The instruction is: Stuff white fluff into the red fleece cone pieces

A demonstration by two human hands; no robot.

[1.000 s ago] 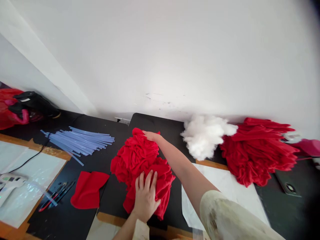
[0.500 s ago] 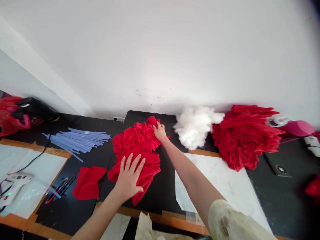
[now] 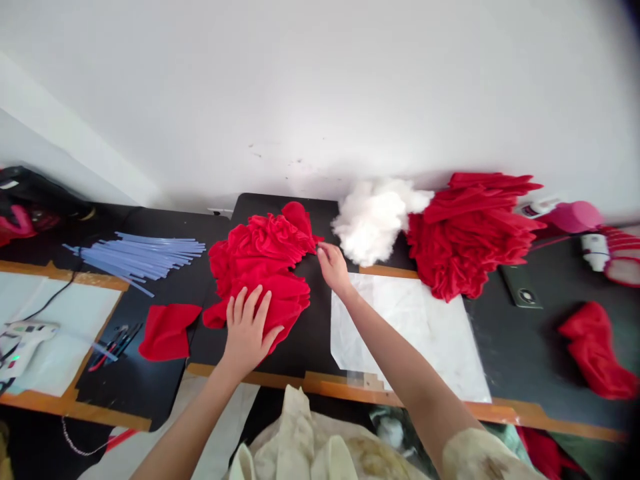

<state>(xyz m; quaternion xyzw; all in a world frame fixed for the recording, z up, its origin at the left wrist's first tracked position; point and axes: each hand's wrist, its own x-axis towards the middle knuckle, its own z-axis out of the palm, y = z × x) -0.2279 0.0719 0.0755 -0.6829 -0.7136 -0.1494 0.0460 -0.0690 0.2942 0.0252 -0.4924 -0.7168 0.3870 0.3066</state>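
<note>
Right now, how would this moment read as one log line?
left hand: spread on red fabric pile | right hand: by pile's right edge, contact unclear | white fluff: right of pile

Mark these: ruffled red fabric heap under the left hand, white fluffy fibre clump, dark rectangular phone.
Ruffled red fabric heap (image 3: pixel 265 262): head view, on its central folds.
White fluffy fibre clump (image 3: pixel 373 219): head view, middle of its mass.
Dark rectangular phone (image 3: pixel 517 284): head view, on its back panel.

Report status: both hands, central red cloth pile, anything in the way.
Left hand spread on central red cloth pile. Right hand, fingers curled, at pile's right edge; contact unclear. White stuffing beyond right hand; no obstruction visible.
</note>
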